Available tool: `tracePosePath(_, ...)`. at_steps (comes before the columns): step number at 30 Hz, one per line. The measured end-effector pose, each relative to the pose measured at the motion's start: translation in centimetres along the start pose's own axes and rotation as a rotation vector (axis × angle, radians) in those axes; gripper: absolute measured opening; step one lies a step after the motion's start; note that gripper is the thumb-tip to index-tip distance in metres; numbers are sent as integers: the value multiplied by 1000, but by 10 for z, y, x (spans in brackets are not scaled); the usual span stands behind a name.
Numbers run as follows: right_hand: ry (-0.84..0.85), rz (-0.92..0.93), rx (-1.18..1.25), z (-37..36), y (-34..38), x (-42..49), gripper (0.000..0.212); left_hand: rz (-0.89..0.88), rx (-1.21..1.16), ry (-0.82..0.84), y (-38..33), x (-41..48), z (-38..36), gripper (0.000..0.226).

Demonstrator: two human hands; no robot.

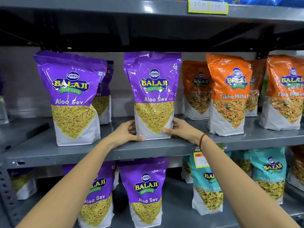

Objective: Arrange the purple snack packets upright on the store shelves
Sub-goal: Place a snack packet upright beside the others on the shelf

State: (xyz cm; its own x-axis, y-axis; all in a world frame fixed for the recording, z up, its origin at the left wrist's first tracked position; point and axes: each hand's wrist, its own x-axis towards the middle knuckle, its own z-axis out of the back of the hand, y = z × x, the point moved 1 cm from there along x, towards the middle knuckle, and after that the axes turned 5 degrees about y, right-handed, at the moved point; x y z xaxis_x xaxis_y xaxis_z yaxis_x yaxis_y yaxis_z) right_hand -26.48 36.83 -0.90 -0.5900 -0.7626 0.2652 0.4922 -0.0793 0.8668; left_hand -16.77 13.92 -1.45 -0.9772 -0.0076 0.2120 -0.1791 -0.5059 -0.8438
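Your two forearms reach up from the bottom of the view, the right one with a thread band at the wrist (pixel 202 139). Your left hand (pixel 126 134) and right hand (pixel 182 130) press against the two lower sides of the Aloo Sev packet (pixel 153 96); the fingers are curved around its white base and each thumb lies on the front, so the packet is squeezed between both hands. It stands upright near the front edge of the middle shelf (pixel 148 149).

To the left of this packet, a little apart, stands another purple Aloo Sev packet (pixel 74 96), and to the right stand the orange Tikha Mitha packets (pixel 228 96).

The pouch looks like glossy film, probably slippery and soft in the upper part, and rather light. The sev inside probably breaks easily, so do not squeeze hard. Hold low, at the filled base, where the pouch is firm.
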Motion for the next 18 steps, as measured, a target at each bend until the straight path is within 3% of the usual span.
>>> tracePosePath(4, 14, 1, -8, -2, 1, 0, 49, 15, 8, 22, -1, -1, 1, 89)
tracePosePath(10, 3, 13, 3, -3, 1, -1, 47, 26, -13, 21, -1, 0, 0, 79)
tracePosePath(18, -9, 5, -26, -2, 0, -2, 54, 30, -23, 36, -1, 0, 0, 86)
